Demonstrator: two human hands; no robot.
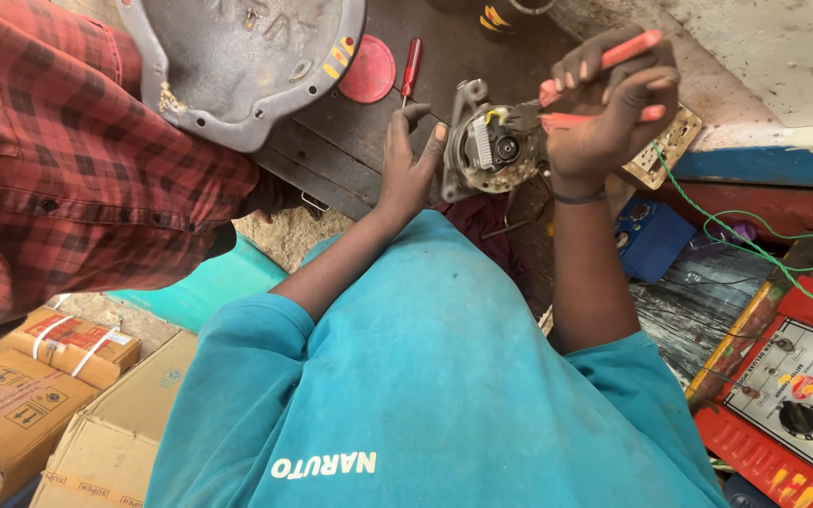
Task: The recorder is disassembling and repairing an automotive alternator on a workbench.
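Observation:
A round metal alternator-like part (489, 149) with a mounting ear stands on edge on the dark workbench (350, 141). My left hand (408, 160) presses against its left side, fingers spread over the rim. My right hand (611, 108) is closed around red-handled pliers (604, 85) whose jaws reach into the top of the part. My teal shirt fills the lower middle of the view.
A person in a red checked shirt (58, 160) stands at the left. A grey metal cover (237, 56), a red disc (367, 70) and a red screwdriver (410, 66) lie on the bench. Cardboard boxes (39, 395) sit lower left. A red control panel with knobs (797, 395) and green wire (736, 235) are at right.

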